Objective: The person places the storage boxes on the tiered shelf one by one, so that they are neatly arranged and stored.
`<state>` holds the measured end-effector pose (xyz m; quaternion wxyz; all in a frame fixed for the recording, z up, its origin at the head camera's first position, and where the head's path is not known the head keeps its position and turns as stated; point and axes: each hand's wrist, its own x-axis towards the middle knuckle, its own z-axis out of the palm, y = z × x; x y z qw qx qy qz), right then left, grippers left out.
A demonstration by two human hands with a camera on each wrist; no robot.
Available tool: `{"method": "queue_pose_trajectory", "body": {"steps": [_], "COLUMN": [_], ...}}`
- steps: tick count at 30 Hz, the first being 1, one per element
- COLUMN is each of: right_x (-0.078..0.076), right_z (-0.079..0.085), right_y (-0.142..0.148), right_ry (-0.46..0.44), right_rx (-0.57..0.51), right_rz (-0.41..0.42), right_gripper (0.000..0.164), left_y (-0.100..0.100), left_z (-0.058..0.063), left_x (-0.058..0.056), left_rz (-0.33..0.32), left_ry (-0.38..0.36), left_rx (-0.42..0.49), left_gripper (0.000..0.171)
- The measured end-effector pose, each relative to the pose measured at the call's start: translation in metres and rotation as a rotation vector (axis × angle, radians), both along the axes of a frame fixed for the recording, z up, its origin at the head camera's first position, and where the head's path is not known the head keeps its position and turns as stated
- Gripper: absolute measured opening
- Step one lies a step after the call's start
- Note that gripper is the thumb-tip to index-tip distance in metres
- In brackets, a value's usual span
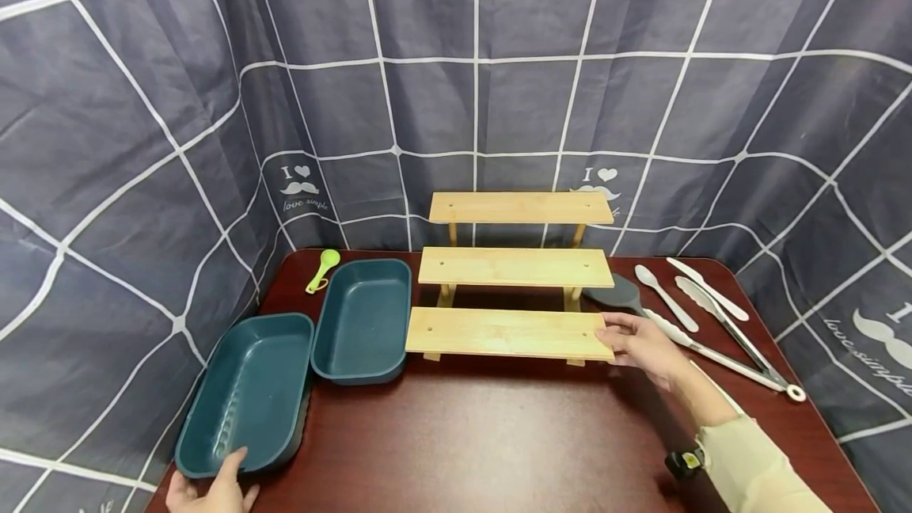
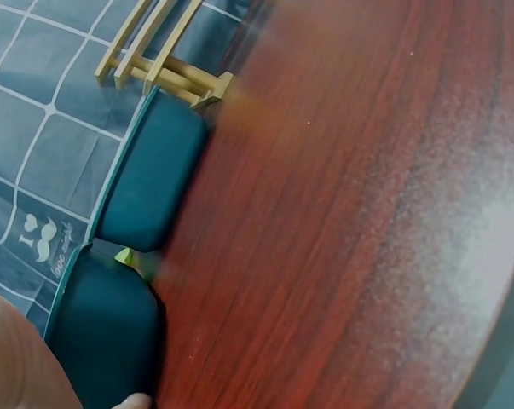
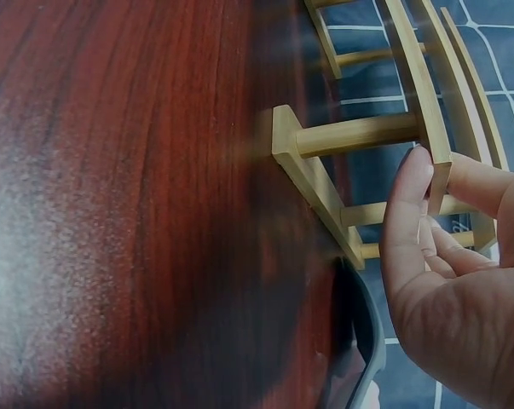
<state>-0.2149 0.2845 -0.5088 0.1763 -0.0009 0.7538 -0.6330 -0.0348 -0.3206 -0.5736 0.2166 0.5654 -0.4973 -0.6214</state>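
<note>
A three-tier wooden shelf rack [image 1: 509, 332] stands at the back of the table. At the right end of its lowest board, my right hand [image 1: 644, 347] pinches the edge between thumb and fingers; the right wrist view shows this board end [image 3: 441, 175] in the grip. Farther left and nearer, my left hand [image 1: 214, 492] grips the near rim of a dark teal rectangular bin [image 1: 260, 386], thumb over the inside wall. A second, similar teal bin [image 1: 363, 319] sits between that bin and the rack. Both bins have nothing inside.
A green measuring spoon [image 1: 325, 267] lies behind the bins. Right of the rack are a grey-headed utensil [image 1: 616, 291], a white spoon [image 1: 666, 297], a white knife [image 1: 705, 287] and tongs [image 1: 734, 331]. Grey checked curtain [image 1: 527, 109] walls the dark red table [image 1: 492, 434] behind and at the sides.
</note>
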Motion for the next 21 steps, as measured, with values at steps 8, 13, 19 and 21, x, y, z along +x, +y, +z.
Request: {"method": "queue_pose_trajectory", "body": {"steps": [8, 13, 19, 21], "right_x": [-0.001, -0.001, 0.000, 0.000], "right_z": [-0.002, -0.003, -0.004, -0.004], "right_y": [0.001, 0.002, 0.001, 0.001], "right_ry": [0.001, 0.000, 0.000, -0.001], "right_rx": [0.010, 0.010, -0.002, -0.009], "right_rz": [-0.002, -0.018, -0.020, -0.019], "right_gripper": [0.065, 0.065, 0.066, 0.067], "left_y": [0.005, 0.020, 0.017, 0.020], "left_z": [0.016, 0.044, 0.044, 0.050], "left_x": [0.003, 0.007, 0.006, 0.006], "left_rz": [-0.006, 0.002, 0.033, 0.032], "left_ry": [0.046, 0.051, 0.059, 0.047], "left_rx": [0.049, 0.078, 0.106, 0.110], "left_gripper": [0.097, 0.095, 0.094, 0.093]}}
